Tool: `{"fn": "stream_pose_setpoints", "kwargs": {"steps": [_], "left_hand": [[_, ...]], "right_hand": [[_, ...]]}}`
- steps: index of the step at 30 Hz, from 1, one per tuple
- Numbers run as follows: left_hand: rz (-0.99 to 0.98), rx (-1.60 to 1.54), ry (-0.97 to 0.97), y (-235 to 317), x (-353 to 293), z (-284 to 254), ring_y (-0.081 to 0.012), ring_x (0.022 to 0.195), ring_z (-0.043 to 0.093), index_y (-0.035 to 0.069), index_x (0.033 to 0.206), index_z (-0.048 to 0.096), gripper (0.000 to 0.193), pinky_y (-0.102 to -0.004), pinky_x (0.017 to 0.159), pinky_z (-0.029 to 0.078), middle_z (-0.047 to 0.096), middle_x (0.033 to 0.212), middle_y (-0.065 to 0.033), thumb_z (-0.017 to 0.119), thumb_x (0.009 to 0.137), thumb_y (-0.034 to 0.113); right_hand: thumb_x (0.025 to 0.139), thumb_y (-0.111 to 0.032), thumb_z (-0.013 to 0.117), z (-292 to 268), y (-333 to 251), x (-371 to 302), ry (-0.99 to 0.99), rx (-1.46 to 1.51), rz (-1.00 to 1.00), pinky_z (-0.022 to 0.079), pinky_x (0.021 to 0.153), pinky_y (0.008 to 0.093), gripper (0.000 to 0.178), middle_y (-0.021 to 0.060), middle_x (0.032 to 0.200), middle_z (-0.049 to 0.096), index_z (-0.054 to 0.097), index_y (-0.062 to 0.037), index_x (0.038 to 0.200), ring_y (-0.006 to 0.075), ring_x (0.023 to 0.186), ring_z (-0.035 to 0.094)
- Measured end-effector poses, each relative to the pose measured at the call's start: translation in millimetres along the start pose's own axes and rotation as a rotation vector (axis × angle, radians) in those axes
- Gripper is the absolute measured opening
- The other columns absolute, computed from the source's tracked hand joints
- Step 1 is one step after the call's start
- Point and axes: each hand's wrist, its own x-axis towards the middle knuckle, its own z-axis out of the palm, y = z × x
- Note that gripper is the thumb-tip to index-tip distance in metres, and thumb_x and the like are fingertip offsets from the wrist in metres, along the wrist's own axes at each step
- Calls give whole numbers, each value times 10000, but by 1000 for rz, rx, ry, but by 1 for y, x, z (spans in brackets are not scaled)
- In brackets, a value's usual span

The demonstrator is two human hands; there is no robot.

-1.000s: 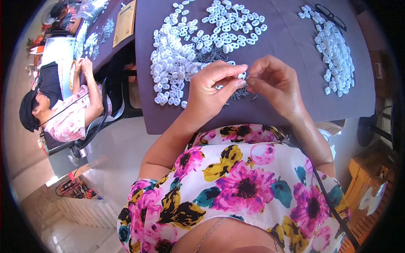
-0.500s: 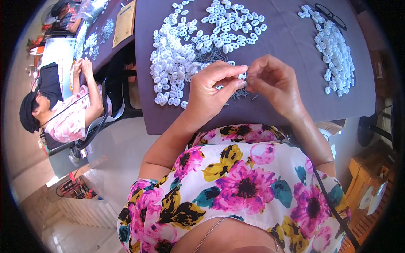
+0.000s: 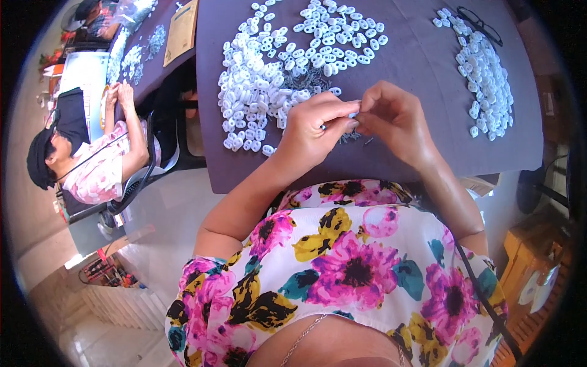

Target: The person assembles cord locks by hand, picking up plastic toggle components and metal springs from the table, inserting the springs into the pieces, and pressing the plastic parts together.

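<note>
My left hand (image 3: 310, 129) is closed in a pinch over the near part of the table, thumb and forefinger on a small white oval plastic piece (image 3: 353, 114) that is mostly hidden. Against the same piece, the fingertips of my right hand (image 3: 396, 125) are pinched together; whatever they hold is too small to make out. Beyond my left hand spreads a large heap of white oval two-hole plastic pieces (image 3: 247, 88). Small dark grey screw-like parts (image 3: 306, 81) lie among them, and some sit under my fingers.
A second pile of white oval pieces (image 3: 486, 85) lies at the table's right, with black-framed glasses (image 3: 480, 24) at its far end. At the left, another person (image 3: 101, 162) in a dark cap sits at a neighbouring table. A brown envelope (image 3: 181, 33) lies there.
Both hands stay together in nearly the same place. My left fingers have shifted slightly and now cover more of the white piece; the right fingertips remain pinched against it.
</note>
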Motion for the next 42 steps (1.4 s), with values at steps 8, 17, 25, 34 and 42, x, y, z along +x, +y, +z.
{"fn": "stream_pose_setpoints", "kwargs": {"steps": [8, 17, 25, 34, 42], "left_hand": [[-156, -207, -49, 3, 6, -4, -81, 721, 593, 5, 1177, 595, 388, -206, 634, 483, 607, 798, -28, 645, 799, -67], [-301, -247, -157, 15, 10, -3, -61, 706, 576, 40, 1355, 410, 632, -211, 648, 479, 619, 781, -33, 658, 781, -50], [-320, -149, -6, -11, 33, -32, -84, 716, 592, 14, 1191, 576, 363, -231, 670, 503, 634, 829, -28, 619, 831, -13], [33, 689, -118, -29, 62, -33, -270, 731, 611, 37, 957, 633, 225, -349, 664, 488, 599, 827, -117, 690, 746, 93], [-410, -450, -46, -13, 39, -41, -104, 723, 590, 14, 1057, 629, 231, -234, 648, 483, 635, 864, -52, 640, 833, 68]], "right_hand": [[830, 30, 630, -12, -10, 5, -69, 140, 121, 492, 648, 219, 138, 17, 821, 586, 558, -13, 939, 74, 724, 576], [778, 54, 633, -5, -27, 10, -122, -365, -109, 478, 676, 258, 121, 72, 860, 598, 611, 22, 893, 106, 775, 588], [871, 34, 537, -11, -14, -1, -94, -242, 51, 470, 658, 223, 133, 27, 861, 585, 619, 21, 976, 81, 754, 581], [979, -129, 441, -21, -8, -3, -116, 99, 208, 497, 610, 231, 151, 46, 767, 587, 541, -22, 1017, 98, 651, 593], [985, -138, 439, -12, -9, 4, -38, 246, 149, 511, 638, 232, 135, 43, 781, 582, 506, -24, 1012, 107, 691, 605]]}}
